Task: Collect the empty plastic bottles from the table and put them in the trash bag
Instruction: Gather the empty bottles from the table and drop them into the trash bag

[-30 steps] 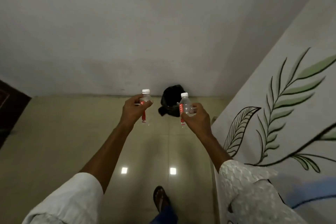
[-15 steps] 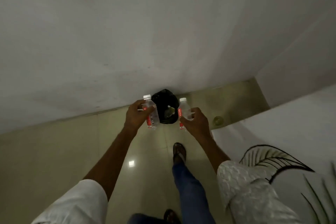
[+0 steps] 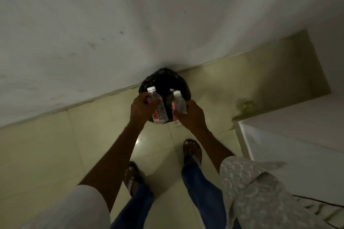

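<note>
Clear bottles with seemingly red labels, black bag.

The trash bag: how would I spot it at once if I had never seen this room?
Follow the pale wall down to where it meets the tiled floor. The trash bag sits on the floor against that wall, straight ahead of the person's feet. It is the only black, crumpled, open-mouthed thing there, and both hands hold clear bottles over it.

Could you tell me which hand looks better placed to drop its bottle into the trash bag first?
Probably the left hand: its bottle overlaps the dark opening of the trash bag, while the right hand holds its bottle nearer the rim.
</note>
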